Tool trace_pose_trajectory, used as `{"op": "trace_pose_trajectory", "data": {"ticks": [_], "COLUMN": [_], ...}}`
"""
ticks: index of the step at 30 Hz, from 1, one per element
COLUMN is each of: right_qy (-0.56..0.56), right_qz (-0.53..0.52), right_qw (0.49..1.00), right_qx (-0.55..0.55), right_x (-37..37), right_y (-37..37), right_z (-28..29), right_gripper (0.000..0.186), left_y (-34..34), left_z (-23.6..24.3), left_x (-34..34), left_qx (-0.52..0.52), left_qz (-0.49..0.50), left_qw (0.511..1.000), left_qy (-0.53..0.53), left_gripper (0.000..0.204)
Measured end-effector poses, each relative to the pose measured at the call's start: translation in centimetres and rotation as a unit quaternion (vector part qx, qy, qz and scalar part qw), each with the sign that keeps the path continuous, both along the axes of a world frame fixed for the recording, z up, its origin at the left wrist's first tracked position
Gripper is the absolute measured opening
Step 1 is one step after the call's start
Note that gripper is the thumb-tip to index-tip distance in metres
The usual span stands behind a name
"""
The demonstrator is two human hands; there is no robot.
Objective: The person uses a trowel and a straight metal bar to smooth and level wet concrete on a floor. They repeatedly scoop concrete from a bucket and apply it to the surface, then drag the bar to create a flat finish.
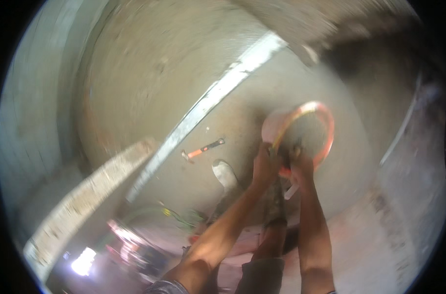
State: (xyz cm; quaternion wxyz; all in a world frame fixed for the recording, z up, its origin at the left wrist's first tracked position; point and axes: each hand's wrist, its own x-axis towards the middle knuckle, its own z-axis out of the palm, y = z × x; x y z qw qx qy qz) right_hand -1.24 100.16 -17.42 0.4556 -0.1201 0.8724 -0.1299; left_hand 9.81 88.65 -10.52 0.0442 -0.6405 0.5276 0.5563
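Observation:
An orange-red bucket (pixel 329 131), its round mouth facing me, is in front of me, right of the middle. My left hand (pixel 266 165) is closed on the near left part of its rim. At the near side of the mouth, my right hand (pixel 302 166) is curled closed; a small dark brownish piece shows at its fingertips, too blurred to name. Greyish matter shows inside the bucket. A pale pink surface (pixel 272 128) borders the bucket on its left. My legs and a light-coloured shoe (pixel 224 172) are below and left of the hands.
A hammer (pixel 203 149) with an orange and black handle lies on the floor to the left. Beyond it a long pale straight bar (pixel 208 105) runs diagonally. A rough board (pixel 91 193) is at lower left, near a bright light (pixel 83 262) and green cord (pixel 184 218).

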Motion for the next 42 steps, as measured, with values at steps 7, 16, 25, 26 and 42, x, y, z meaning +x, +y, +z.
{"op": "trace_pose_trajectory", "data": {"ticks": [7,16,25,26,42], "right_qy": [-0.084,0.024,0.001,-0.021,-0.067], "right_qz": [0.567,0.904,0.977,0.977,0.947], "right_qw": [0.814,0.422,0.167,0.185,-0.111], "right_qx": [0.099,-0.066,-0.13,-0.1,-0.294], "right_x": [9.7,29.8,47.4,48.1,50.1], "right_y": [-10.5,-22.7,-21.4,-19.2,-16.0], "right_z": [14.3,17.1,3.4,1.9,0.3], "right_gripper": [0.048,0.036,0.024,0.024,0.021], "left_y": [9.9,12.2,17.8,17.8,23.0], "left_z": [8.9,10.0,1.6,0.5,-3.7], "left_x": [18.7,31.1,38.0,39.8,40.5], "left_qx": [0.07,-0.07,-0.151,-0.184,-0.317], "left_qz": [0.385,0.769,0.826,0.842,0.899], "left_qw": [0.92,0.633,0.543,0.508,0.301], "left_qy": [0.007,0.054,-0.018,0.005,-0.011], "left_gripper": [0.052,0.032,0.035,0.033,0.02]}}
